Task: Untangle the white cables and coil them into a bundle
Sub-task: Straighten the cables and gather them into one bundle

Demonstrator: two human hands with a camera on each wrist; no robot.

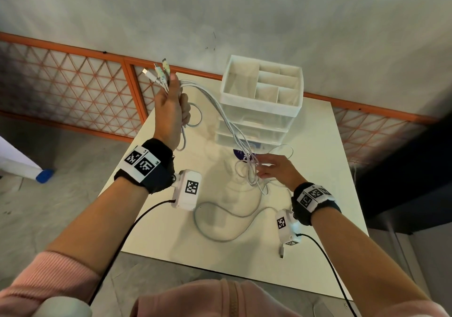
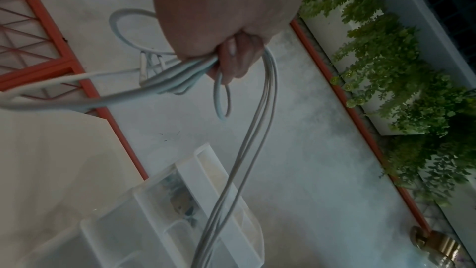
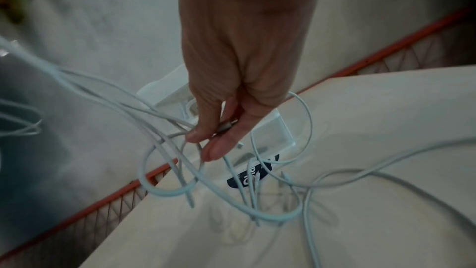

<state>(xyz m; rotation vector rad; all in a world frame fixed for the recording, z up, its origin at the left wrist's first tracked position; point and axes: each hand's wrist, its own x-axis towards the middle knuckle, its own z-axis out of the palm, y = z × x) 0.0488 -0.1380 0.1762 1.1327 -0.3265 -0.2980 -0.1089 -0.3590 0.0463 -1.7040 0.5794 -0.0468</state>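
My left hand is raised above the table's far left corner and grips a bunch of white cables. Their connector ends stick up above the fist. In the left wrist view the fingers curl round the cable bunch, and several strands hang down from it. These strands run down to a tangle on the table. My right hand is at that tangle; thumb and fingers pinch a cable plug among loose loops. Another cable lies in a loose curve nearer me.
A white drawer organiser with an open compartment tray stands at the back of the white table, and a dark blue label lies at its foot. An orange lattice fence runs behind. Dark furniture stands on the right.
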